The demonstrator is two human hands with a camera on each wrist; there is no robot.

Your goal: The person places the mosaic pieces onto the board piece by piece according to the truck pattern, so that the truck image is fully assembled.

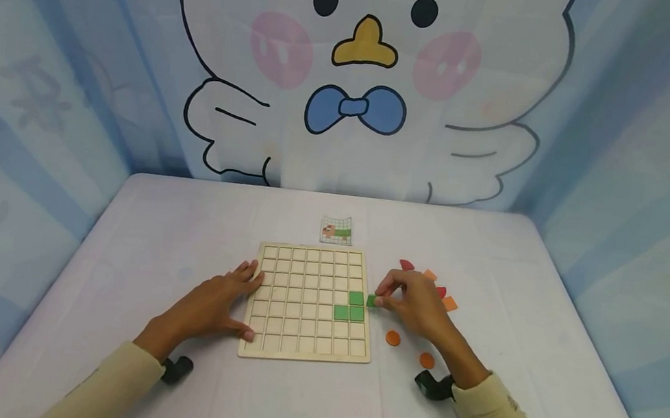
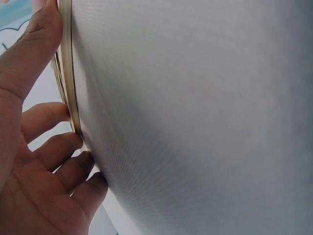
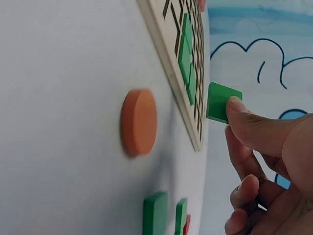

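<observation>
A wooden grid board lies on the white table. Three green square tiles sit in cells near its right edge. My left hand rests against the board's left edge, fingers spread, thumb by the lower corner; in the left wrist view, the thumb and fingers touch the board's side. Just off the right edge, my right hand pinches another green square tile between thumb and finger. The right wrist view shows this tile raised above the table, its other fingers loosely bent.
Right of the board lie orange discs, red pieces and orange squares. Loose green tiles show in the right wrist view. A small picture card lies behind the board. Printed curtains surround the table's back and sides.
</observation>
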